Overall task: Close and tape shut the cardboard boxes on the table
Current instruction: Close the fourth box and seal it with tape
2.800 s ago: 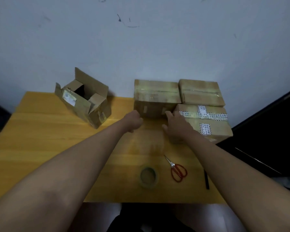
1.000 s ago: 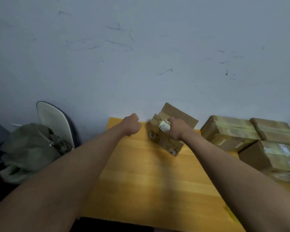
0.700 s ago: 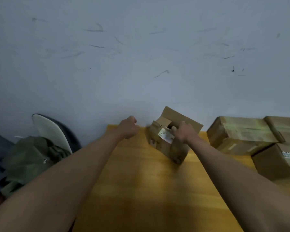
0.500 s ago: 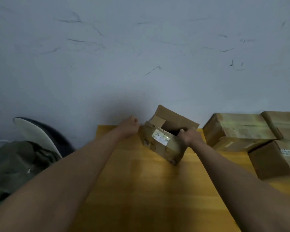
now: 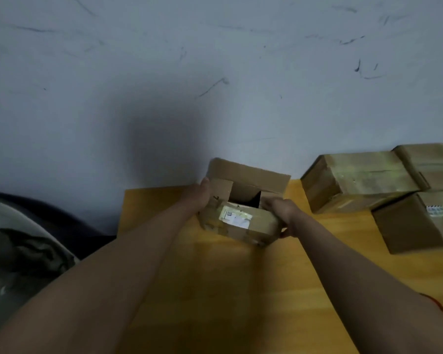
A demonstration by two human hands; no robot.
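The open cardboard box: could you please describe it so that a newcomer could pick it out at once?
On the yellow wooden table by the grey wall, it is the open cardboard box at the far edge, gripped by the left hand and right hand. Unlike the taped boxes on the right, its flaps stand up.

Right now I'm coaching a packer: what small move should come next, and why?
Probably fold the flaps down: both the left hand and right hand grip the open box, whose back flap stands upright, untaped.
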